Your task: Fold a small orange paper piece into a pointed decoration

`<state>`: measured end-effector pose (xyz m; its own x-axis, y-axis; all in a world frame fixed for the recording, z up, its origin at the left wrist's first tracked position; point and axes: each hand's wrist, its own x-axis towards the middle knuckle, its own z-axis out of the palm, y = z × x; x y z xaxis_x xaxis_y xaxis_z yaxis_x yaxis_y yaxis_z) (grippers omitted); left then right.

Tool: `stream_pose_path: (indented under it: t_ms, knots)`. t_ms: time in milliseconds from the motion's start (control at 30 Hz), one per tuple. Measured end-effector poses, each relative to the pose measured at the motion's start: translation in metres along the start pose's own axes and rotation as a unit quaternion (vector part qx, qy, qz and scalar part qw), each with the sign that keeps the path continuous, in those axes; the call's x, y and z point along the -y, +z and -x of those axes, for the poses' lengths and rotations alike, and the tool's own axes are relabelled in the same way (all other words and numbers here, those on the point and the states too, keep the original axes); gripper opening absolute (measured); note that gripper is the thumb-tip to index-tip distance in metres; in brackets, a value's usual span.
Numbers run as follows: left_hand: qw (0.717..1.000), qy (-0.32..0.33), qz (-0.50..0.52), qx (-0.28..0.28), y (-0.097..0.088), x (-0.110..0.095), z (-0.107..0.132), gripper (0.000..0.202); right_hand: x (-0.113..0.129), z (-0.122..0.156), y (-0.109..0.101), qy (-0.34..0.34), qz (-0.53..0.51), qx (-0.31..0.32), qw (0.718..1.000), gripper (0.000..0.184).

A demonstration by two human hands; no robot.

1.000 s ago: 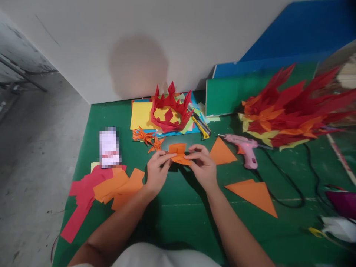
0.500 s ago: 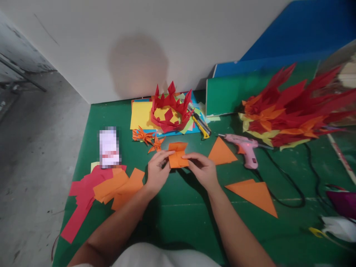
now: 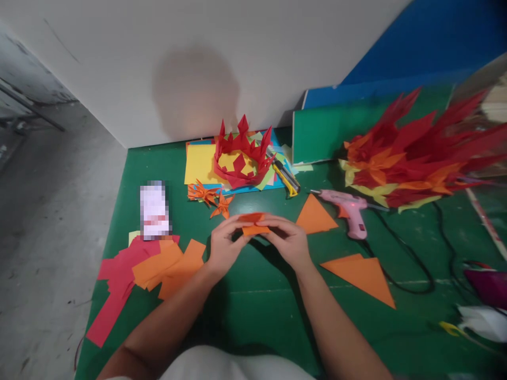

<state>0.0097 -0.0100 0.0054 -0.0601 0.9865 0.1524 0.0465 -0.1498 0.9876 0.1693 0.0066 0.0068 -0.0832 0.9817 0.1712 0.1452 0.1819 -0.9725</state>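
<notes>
Under the fingers [image 3: 233,225] and out to every side of them spreads the green bench [image 3: 257,306]. Well off to their right, on the far side, a bristling red, orange and yellow paper bundle [image 3: 412,153] rests on it. Beyond the fingers, slightly left, lies a stack of coloured sheets [image 3: 200,163]; left of them and nearer the body, red and orange strips [image 3: 156,264] overlap in a heap. A spiky red paper crown [image 3: 240,163] stands on the stack, directly beyond the fingers.

The left hand [image 3: 227,245] and right hand [image 3: 291,243] face each other over the bench. To their right, a pink glue gun [image 3: 356,219] lies past two orange triangular pieces: a larger one [image 3: 364,274] nearer the body, a smaller one [image 3: 315,216] just beside the right fingers. Left of the fingers is a pixelated pale rectangle [image 3: 155,211]. Beyond them, rightward, a yellow-and-black cutter [image 3: 288,179] leans across the sheets; just beyond the left fingers sit small orange paper flowers [image 3: 223,206].

Both sets of fingers are nearly closed, pinching the small folded orange paper [image 3: 255,230] between them; its inner folds are hidden.
</notes>
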Motion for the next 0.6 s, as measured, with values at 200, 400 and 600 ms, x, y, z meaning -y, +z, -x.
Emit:
stream_pose_path:
  t_ms: [200,400,600]
  knots:
    - [0.999,0.005,-0.039,0.007,-0.0011,-0.0028,-0.0021,0.015,0.0006,-0.001,0.0026,0.006,-0.002,-0.016,1.0,0.005]
    - [0.999,-0.007,-0.042,-0.001,-0.0012,-0.0036,-0.0018,0.015,0.0041,-0.0027,0.0048,0.032,-0.019,-0.02,0.999,0.007]
    - [0.998,-0.046,0.005,-0.042,0.0029,-0.0021,-0.0008,0.014,0.0053,-0.0026,0.008,0.09,-0.039,-0.021,0.995,0.018]
